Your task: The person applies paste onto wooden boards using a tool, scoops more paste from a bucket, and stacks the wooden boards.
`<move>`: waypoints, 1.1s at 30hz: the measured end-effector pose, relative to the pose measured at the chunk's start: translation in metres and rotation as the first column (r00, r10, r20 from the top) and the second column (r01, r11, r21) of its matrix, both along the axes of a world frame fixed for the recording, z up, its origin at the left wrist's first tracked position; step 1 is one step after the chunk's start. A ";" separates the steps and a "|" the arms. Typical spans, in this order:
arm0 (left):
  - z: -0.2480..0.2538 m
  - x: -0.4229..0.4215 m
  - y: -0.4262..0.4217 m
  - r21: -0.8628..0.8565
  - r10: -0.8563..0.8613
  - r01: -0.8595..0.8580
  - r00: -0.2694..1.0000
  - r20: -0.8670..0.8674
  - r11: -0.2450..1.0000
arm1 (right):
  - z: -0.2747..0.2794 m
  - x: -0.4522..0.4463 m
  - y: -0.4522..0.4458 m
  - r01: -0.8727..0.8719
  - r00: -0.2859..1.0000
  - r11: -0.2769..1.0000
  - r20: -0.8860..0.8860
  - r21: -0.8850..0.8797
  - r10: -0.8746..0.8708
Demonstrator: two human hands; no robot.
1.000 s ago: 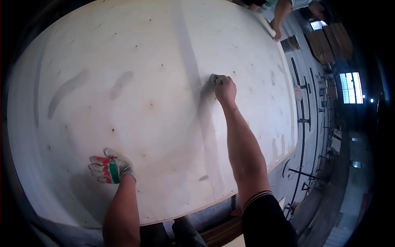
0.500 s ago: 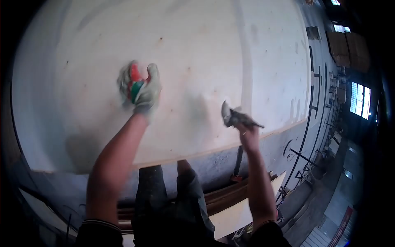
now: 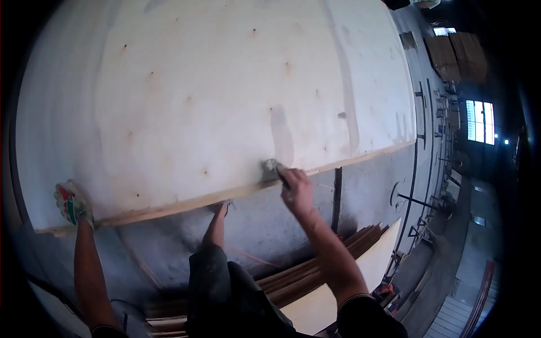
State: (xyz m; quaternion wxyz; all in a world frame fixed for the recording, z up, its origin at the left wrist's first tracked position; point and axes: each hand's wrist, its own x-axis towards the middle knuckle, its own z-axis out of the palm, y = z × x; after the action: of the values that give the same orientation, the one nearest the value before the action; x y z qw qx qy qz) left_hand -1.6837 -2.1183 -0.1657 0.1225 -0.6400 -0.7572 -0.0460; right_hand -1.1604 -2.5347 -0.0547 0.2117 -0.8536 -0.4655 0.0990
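Observation:
A large pale wooden sheet fills most of the view, with small dark spots and grey smears on its face. My left hand, in a white glove with red and green patches, rests with fingers spread near the sheet's front left corner. Bare, my right hand is wrapped round the dark handle of a scraper-like tool. The tool's head meets the sheet close to the front edge, just below a grey smear.
Below the front edge lie stacked brown boards and a pale board, beside my legs. Brown stacks stand at the upper right, near dark metal bars on the floor. Part of another person shows at the top right.
My left hand has moved left and down to the front left corner. My right hand has brought the tool from above the sheet's front part onto its surface. The view has shifted.

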 end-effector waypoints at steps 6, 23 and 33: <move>-0.025 -0.018 -0.006 0.011 -0.033 0.034 0.997 -0.069 0.999 | 0.020 -0.110 0.075 0.218 0.887 0.973 -0.432 0.076 -0.165; 0.059 0.025 -0.007 0.019 -0.606 0.611 0.782 0.146 0.792 | 0.003 -0.290 0.148 0.100 0.963 0.992 -0.241 -0.083 -0.117; 0.015 -0.016 0.195 0.073 0.136 -0.131 0.989 -0.065 0.989 | 0.088 -0.168 0.428 0.603 0.507 0.767 -0.847 0.218 -0.158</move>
State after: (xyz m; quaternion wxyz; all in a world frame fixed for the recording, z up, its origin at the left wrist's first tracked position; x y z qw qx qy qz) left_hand -1.6995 -1.9232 -0.1505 0.1735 -0.5846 -0.7915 -0.0414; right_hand -1.3288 -2.1072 0.0334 0.6194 -0.7183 -0.1228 0.2921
